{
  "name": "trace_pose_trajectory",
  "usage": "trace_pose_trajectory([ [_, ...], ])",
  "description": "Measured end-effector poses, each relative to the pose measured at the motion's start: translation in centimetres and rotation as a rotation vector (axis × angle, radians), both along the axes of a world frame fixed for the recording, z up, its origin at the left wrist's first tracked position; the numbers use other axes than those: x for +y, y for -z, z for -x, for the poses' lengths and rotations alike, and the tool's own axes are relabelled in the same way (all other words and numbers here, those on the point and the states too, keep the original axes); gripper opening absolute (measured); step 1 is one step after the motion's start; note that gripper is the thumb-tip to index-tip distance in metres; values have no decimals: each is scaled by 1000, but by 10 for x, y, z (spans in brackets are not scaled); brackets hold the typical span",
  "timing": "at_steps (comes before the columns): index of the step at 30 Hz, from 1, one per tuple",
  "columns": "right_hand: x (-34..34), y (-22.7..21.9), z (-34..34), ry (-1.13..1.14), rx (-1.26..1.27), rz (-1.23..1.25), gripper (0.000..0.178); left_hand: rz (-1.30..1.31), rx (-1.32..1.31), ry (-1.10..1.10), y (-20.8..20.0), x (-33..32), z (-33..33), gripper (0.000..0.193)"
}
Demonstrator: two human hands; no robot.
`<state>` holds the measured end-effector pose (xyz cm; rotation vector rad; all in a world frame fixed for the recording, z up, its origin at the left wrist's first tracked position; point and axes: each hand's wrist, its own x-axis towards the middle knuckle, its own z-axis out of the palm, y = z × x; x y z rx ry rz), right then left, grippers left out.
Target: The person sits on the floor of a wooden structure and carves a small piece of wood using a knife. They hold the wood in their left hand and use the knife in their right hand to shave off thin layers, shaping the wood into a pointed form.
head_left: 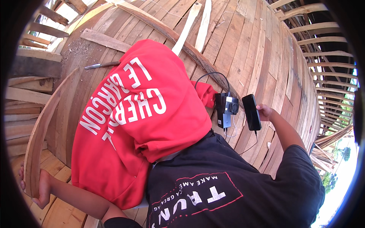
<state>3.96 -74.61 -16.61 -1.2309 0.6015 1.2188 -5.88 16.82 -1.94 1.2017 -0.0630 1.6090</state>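
At the lower left, my left hand (42,187) is closed around the lower end of a long, curved wooden plank (38,142), which slants up and away. On the right, my right hand (265,112) grips a black phone (251,113) by its edge; its screen looks dark. A thin cable (255,141) hangs from the phone's lower end. Just left of the phone stands a small black-and-grey boxy device (227,108) with a black cord and a white cord plugged in. Red cloth with white lettering (173,131) covers my legs.
A chisel-like tool (102,65) with a metal blade lies on the planked wooden surface (243,49) beside the red cloth. A long rough-edged timber (167,32) and two pale wood strips (203,26) lie farther off. Wooden ribs (323,64) line the right side.
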Motion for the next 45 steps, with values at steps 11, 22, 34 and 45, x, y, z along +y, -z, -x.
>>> trace_pose_trajectory([
  [11,-2,32,23,-92,-130,410,50,44,-29,-27,0,-7,-5,54],
  [22,81,45,40,-536,-718,1070,86,7,74,-2,-1,-37,-6,53],
  [34,267,-99,-137,-1330,-1029,1284,34,-40,187,393,-14,-55,-18,48],
  [45,658,-20,-235,-1477,-1321,574,42,-92,149,484,0,-41,10,42],
])
